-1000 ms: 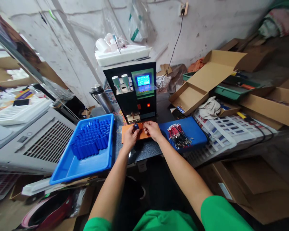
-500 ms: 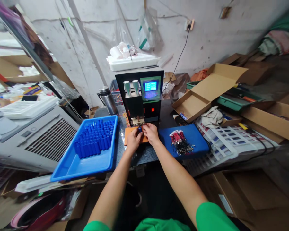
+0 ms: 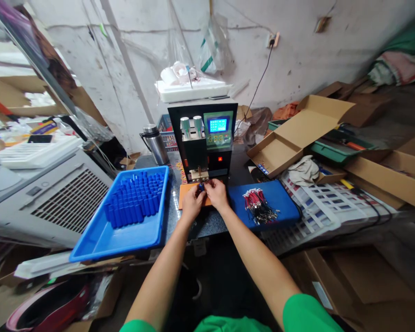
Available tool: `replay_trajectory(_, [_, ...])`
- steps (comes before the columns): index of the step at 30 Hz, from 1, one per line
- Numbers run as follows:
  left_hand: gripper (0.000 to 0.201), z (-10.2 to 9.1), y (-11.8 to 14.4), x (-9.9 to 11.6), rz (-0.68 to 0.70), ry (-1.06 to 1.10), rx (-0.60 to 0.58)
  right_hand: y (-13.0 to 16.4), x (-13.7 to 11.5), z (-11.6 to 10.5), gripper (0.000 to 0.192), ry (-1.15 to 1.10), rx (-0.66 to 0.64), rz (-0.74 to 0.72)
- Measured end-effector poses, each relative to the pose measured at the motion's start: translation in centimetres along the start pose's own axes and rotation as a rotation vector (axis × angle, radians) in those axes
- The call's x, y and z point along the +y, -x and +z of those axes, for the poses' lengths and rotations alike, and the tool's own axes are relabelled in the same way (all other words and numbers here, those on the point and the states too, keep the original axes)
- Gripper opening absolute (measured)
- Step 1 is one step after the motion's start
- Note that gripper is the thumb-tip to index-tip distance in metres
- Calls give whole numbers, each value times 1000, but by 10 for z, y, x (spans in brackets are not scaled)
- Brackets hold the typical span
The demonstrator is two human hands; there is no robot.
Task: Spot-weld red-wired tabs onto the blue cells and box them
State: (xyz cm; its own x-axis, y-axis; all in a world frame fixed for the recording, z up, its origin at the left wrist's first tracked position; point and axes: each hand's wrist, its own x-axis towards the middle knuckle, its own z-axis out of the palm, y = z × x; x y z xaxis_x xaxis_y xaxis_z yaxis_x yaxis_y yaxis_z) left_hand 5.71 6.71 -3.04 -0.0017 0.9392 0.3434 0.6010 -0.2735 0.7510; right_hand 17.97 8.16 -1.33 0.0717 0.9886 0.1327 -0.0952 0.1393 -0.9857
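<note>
Hands at centre frame, both closed together on one small blue cell (image 3: 201,186): left hand (image 3: 192,203) pinches it from the left, right hand (image 3: 216,194) from the right, fingertips nearly meeting. Cell sits just under the welding head of the black machine (image 3: 202,140), above an orange mat (image 3: 184,196) on the dark counter (image 3: 207,220). What else the right fingertips pinch there is too small to tell.

Handling, judged: cell is a rigid cylinder, light, with a smooth sleeve that may slip or roll; best held across its sides, ends left bare.

Left of the hands: blue tray (image 3: 103,240) holding many upright blue cells (image 3: 134,199). Right of the hands: blue pad (image 3: 280,203) carrying a bundle of red leads (image 3: 258,206), thin, limp and prone to tangle. Behind the tray, a steel flask (image 3: 154,143). Upper right: open cardboard box (image 3: 280,147) and a crumpled cloth (image 3: 302,168).
</note>
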Motion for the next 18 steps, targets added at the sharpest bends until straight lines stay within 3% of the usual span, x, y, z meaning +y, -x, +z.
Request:
replay_trajectory(3, [26,0,1,1,5,-9,20,4,-6,2,14,86,83,-58])
replay_trajectory(18, [25,-2,2,5,21,-34,32,5,-6,4,10,196,96,-111])
